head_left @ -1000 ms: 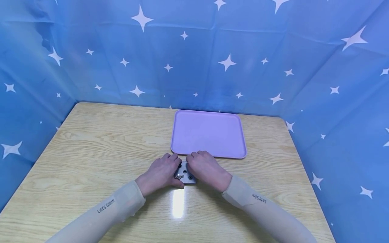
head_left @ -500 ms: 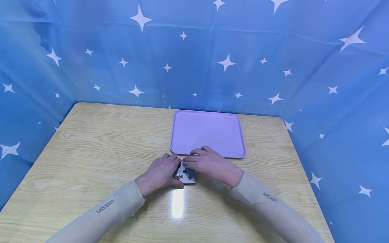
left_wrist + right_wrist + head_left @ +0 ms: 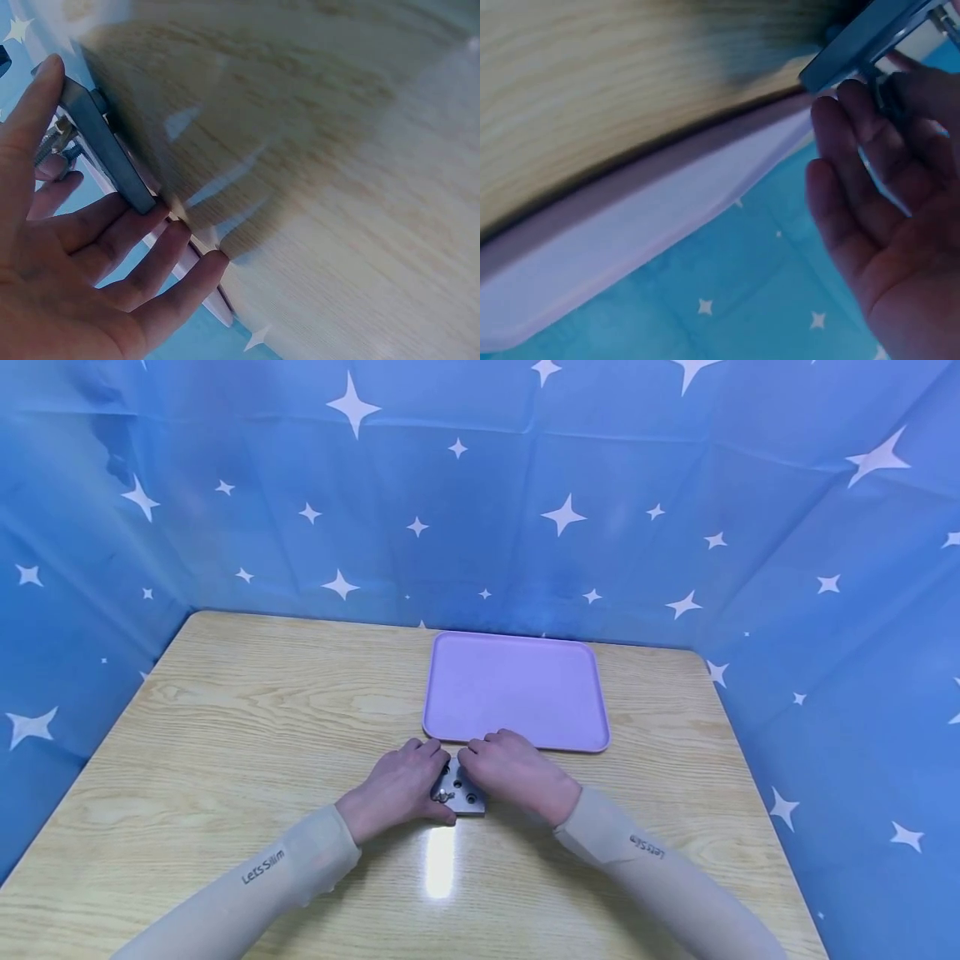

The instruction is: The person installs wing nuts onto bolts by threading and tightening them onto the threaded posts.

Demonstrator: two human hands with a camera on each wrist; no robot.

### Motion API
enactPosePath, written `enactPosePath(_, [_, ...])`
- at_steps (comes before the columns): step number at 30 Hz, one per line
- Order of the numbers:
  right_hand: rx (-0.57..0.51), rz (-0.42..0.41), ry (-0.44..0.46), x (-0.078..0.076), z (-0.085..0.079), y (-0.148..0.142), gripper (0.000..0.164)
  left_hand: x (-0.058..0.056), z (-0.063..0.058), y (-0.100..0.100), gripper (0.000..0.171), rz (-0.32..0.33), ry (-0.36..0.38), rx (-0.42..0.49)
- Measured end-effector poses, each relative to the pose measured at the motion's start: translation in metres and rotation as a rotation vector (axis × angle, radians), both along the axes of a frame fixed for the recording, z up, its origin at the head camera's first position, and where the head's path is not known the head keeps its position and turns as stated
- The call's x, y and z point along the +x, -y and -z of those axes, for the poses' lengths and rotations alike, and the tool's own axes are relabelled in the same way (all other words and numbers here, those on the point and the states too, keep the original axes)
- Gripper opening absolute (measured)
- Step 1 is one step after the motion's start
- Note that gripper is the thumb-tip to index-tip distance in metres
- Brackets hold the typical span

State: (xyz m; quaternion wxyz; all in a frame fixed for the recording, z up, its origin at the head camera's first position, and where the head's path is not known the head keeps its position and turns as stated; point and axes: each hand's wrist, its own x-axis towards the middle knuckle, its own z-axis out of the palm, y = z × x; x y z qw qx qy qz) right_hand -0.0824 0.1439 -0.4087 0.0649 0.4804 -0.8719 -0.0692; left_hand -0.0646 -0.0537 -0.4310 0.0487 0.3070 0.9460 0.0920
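A thick grey metal plate [image 3: 467, 805] with several round holes lies on the table in front of the tray. My left hand [image 3: 395, 785] grips its left side, thumb at the near edge and fingers toward the far edge. A small wing-shaped metal screw [image 3: 444, 796] stands on the plate beside the left thumb. My right hand [image 3: 517, 777] covers the plate's far right corner, fingers curled. In the right wrist view its thumb and fingers pinch a small dark fastener [image 3: 887, 96] at the plate's face; its exact kind is mostly hidden.
A flat purple tray [image 3: 517, 689] lies just beyond the hands, close to the table's back edge. The wood-grain table [image 3: 262, 710] is bordered at the back and sides by a blue curtain [image 3: 480, 485] with white stars.
My right hand loosened and lifted its fingers half a second ago, then curled them down again at the same corner. The left hand and plate stay in place.
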Motion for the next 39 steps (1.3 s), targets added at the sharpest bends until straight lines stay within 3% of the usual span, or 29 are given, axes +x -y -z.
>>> enactPosePath(5, [-0.028,0.082,0.005,0.004,0.003,0.006,0.005,0.001,0.0,-0.001,0.074,0.003,-0.025,0.009])
enactPosePath(12, [-0.054,0.131,-0.03,0.007,0.007,0.008,0.005,0.0,0.001,-0.001,0.072,0.004,-0.032,0.018])
enactPosePath(19, [-0.113,0.231,0.141,0.005,-0.003,0.0,0.021,0.0,0.001,-0.002,0.073,0.008,-0.036,0.008])
enactPosePath(21, [-0.107,0.211,0.178,0.003,-0.008,-0.006,0.022,0.0,0.001,-0.001,0.074,0.009,-0.032,0.002])
enactPosePath(28, [0.007,-0.039,0.141,-0.001,-0.014,-0.017,0.034,-0.001,0.0,0.001,0.077,0.0,-0.003,-0.028])
enactPosePath(31, [0.031,-0.054,0.097,-0.001,-0.01,-0.016,0.028,-0.001,0.0,0.001,0.075,0.001,0.011,-0.017])
enactPosePath(39, [0.011,-0.001,0.024,0.0,-0.003,-0.006,0.005,0.001,0.0,0.0,0.074,0.004,0.01,0.001])
